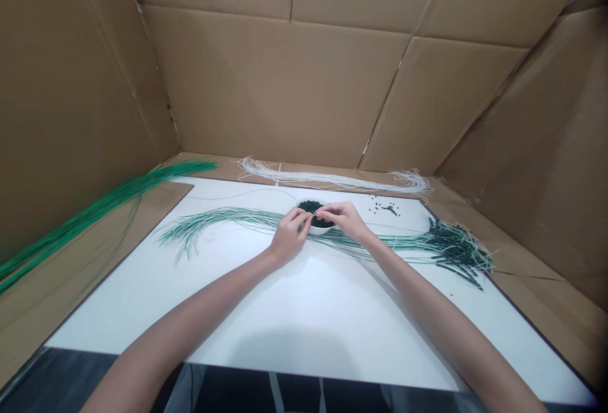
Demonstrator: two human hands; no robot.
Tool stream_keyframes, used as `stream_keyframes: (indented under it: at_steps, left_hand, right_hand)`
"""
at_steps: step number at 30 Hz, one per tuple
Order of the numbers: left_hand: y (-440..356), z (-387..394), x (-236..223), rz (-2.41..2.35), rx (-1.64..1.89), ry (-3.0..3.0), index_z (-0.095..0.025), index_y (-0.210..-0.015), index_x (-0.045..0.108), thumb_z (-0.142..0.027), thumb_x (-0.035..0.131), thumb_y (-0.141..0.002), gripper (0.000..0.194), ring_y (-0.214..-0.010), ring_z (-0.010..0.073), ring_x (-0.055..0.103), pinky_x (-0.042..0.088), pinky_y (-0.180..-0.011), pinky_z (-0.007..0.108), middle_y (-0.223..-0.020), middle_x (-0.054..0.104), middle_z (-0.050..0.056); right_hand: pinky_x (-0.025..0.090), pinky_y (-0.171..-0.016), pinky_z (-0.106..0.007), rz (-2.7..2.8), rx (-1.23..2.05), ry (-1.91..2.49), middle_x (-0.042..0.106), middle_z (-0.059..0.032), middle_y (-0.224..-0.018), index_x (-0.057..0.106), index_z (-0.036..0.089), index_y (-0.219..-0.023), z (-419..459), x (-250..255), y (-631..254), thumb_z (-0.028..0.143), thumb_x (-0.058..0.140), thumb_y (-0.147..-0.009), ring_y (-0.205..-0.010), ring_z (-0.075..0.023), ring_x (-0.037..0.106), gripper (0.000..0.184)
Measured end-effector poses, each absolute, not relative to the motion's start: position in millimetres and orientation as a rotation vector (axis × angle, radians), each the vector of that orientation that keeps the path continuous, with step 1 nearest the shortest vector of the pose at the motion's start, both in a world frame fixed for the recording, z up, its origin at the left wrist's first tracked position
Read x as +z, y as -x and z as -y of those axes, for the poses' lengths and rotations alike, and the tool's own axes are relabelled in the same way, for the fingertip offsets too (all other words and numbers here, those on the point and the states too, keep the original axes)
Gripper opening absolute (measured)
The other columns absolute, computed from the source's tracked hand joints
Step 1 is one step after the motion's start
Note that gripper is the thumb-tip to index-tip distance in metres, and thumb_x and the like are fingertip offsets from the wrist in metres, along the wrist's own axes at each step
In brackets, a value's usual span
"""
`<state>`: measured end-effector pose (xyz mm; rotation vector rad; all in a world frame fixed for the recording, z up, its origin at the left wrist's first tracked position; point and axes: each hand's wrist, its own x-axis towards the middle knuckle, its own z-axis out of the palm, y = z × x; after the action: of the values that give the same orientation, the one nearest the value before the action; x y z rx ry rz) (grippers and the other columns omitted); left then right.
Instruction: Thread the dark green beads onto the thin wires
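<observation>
A white bowl (322, 231) full of small dark green beads (311, 206) stands on the white board. Over its near rim, my left hand (289, 232) is closed in a pinch. A thin green string (266, 190) arcs in from the left towards these fingers. My right hand (346, 218) meets it fingertip to fingertip above the beads, also pinching; whatever is between its fingers is too small to make out. Behind and under my hands lies a bundle of green strings (237, 213), its right ends covered with dark beads (456, 248).
Loose dark beads (387, 208) lie scattered right of the bowl. A white string bundle (332, 178) stretches along the back, and a thick green bundle (114, 197) lies at left. Cardboard walls (285, 83) enclose the white board (285, 311) at the back and sides.
</observation>
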<state>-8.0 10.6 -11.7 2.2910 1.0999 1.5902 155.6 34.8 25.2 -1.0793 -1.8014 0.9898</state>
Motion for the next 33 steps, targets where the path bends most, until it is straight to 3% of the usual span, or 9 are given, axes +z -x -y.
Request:
stream_keyframes:
  at_steps: [10,33]
  left_hand:
    - [7.6,-12.3,-14.8,-1.149,1.594,-2.243,-0.016,-0.085,0.058,-0.021,0.042,-0.082,0.017,-0.074,0.0109,0.052,0.043,-0.071,0.023,-0.08,0.054,0.004]
    - [7.8,-10.1,-11.1,-1.159,1.582,-2.214,-0.017,-0.084,0.058,-0.022,0.041,-0.083,0.018,-0.073,0.0106,0.053,0.043,-0.07,0.022,-0.081,0.055,0.003]
  right_hand:
    - [0.045,-0.058,-0.026,1.799,1.034,1.081,0.067,-0.0062,-0.072,0.068,0.012,-0.076,-32.6,28.5,-155.1,0.034,0.065,-0.058,-0.061,-0.0146,0.057,0.029]
    - [0.046,-0.06,-0.026,1.766,1.021,1.084,0.067,-0.0054,-0.07,0.069,0.013,-0.073,-33.0,29.3,-157.1,0.034,0.064,-0.06,-0.06,-0.0131,0.056,0.025]
